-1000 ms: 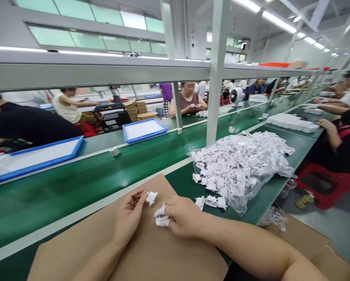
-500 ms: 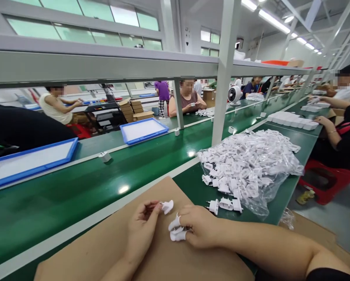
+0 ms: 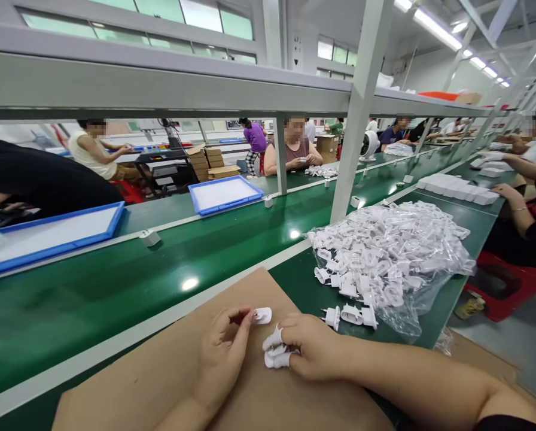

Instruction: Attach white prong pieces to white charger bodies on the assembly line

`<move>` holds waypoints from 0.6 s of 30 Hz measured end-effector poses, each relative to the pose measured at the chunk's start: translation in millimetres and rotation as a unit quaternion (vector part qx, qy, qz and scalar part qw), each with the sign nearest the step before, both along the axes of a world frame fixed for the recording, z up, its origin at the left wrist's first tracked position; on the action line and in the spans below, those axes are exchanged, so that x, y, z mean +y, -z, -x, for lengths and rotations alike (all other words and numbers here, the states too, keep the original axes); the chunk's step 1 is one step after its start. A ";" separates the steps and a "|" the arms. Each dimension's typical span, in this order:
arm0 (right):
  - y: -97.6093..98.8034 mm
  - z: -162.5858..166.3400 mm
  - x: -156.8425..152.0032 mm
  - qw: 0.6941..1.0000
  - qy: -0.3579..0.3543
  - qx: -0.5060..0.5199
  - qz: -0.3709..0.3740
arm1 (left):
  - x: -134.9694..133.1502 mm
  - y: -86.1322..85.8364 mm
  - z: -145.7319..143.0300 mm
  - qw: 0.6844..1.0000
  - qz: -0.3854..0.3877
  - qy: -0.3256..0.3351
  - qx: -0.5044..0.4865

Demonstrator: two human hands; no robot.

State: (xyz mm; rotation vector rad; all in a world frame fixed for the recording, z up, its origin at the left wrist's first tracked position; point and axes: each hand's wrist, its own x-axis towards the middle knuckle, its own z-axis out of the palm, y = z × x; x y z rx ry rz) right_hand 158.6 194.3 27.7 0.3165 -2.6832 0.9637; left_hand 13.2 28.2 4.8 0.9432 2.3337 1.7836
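Over the brown cardboard [image 3: 160, 371], my left hand [image 3: 223, 353] pinches a small white plug part [image 3: 263, 315] by its metal pin end, its flat white face pointing right. Just to the right, my right hand [image 3: 315, 346] has white covers on the thumb and index fingertips. Those two tips close on a small white piece [image 3: 282, 349], mostly hidden between them. The hands are close but apart. Beyond my right hand, a few loose white plug parts [image 3: 352, 314] lie on the green table, some with pins showing.
A large heap of white plug parts [image 3: 384, 251] spills from a clear plastic bag on the right. A green belt [image 3: 115, 287] runs past the cardboard. Blue-rimmed trays [image 3: 225, 194] stand across it. A grey post [image 3: 362, 108] rises nearby. Co-workers sit around.
The plug part in my left hand has turned, so its flat face now shows more. My right hand keeps its pinch almost in place. The view has shifted slightly.
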 end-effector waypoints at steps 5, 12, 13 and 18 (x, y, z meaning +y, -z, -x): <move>-1.4 0.9 2.0 0.999 0.004 -0.021 -0.027 | -0.1 -1.6 -1.5 1.000 0.009 -0.014 0.002; -7.5 -0.9 1.8 0.999 0.006 -0.034 -0.030 | -2.7 -9.1 -2.7 0.985 -0.010 -0.057 0.162; -7.2 -0.9 1.8 0.999 0.007 -0.035 -0.029 | -2.9 -9.1 -2.5 0.981 -0.006 -0.059 0.184; -2.1 0.5 2.8 0.999 0.005 -0.033 -0.030 | 1.1 0.3 3.0 0.981 0.073 0.001 0.179</move>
